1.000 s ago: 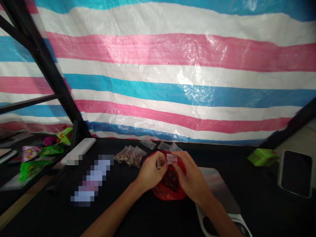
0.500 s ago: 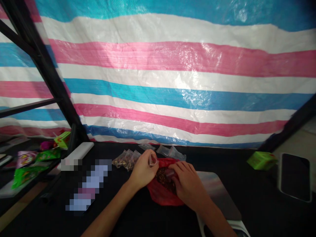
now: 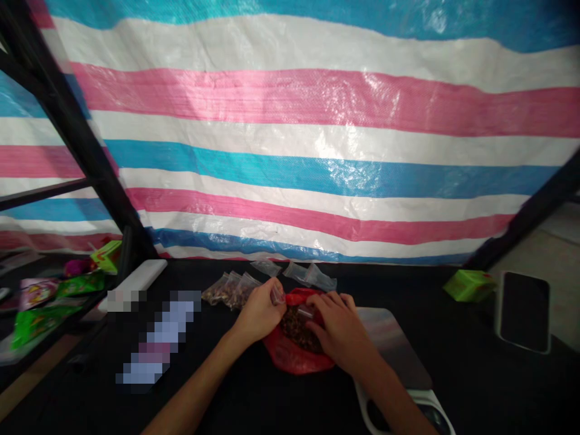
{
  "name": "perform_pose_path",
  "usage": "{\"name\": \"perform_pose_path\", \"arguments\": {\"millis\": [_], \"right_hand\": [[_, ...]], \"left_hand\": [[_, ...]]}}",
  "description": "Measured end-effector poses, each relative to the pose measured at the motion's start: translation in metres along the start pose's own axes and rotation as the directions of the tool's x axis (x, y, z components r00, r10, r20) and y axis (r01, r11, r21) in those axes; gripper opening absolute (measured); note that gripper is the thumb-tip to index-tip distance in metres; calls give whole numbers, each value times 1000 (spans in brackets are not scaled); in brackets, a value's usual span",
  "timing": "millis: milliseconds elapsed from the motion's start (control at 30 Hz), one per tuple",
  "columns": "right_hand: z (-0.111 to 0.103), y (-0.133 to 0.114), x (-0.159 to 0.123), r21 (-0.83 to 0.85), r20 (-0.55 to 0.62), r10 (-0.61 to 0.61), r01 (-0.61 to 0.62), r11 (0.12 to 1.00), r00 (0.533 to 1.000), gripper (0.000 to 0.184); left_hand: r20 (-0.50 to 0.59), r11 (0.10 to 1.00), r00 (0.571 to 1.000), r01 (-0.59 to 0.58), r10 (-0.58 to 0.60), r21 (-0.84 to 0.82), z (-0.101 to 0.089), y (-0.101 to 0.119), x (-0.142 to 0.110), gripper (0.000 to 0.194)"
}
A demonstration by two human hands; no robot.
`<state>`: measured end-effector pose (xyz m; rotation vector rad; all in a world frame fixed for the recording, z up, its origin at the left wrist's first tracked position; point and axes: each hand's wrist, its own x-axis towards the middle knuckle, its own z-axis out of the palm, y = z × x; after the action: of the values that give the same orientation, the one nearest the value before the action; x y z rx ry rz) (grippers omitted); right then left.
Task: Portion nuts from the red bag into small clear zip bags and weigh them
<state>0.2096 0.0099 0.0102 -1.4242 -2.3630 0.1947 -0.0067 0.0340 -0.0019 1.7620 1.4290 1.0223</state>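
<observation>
A red plastic bag point(image 3: 290, 357) lies open on the black table point(image 3: 254, 405), with a heap of dark brown bits point(image 3: 296, 326) inside. My left hand point(image 3: 257, 314) is closed at the bag's left rim and pinches a small clear pouch point(image 3: 277, 294). My right hand point(image 3: 338, 329) rests over the bag's right side, fingers curled down into the brown bits with a small clear piece point(image 3: 304, 312) under the fingertips. Several filled clear pouches point(image 3: 229, 289) lie just left of my left hand.
Empty clear pouches point(image 3: 308, 275) lie behind the red bag. A digital scale point(image 3: 399, 362) sits under my right forearm. A green box point(image 3: 469, 285) and a dark phone point(image 3: 523, 311) lie at right. A white bar point(image 3: 138, 278) and green packets point(image 3: 40, 314) are at left. A striped tarp point(image 3: 317, 133) hangs behind.
Both hands have come down from above the bag. My right hand has dropped into the brown bits, and my left hand with the pouch has shifted to the bag's left rim.
</observation>
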Motion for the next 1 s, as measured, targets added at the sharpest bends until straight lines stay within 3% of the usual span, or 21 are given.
{"name": "perform_pose_path", "arguments": {"millis": [200,433,600,833,1000], "right_hand": [[-6,-3,0,8,112,20,-21,1000,993,27],[-2,-5,0,10,79,0,-1,1000,997,31],[-3,-10,0,57,6,-46,45,997,999,33],[1,-17,-1,202,11,-10,7,979,1000,38],[5,-15,-1,327,-19,97,-86,941,995,34]], "left_hand": [[-4,973,993,116,-120,-201,4,-3,3,17],[73,901,975,222,-210,-372,5,-2,3,10],[24,900,979,195,-201,-389,7,0,2,7],[-43,919,989,114,-140,-377,16,0,2,9],[-243,991,966,-112,92,-69,12,3,0,1]]}}
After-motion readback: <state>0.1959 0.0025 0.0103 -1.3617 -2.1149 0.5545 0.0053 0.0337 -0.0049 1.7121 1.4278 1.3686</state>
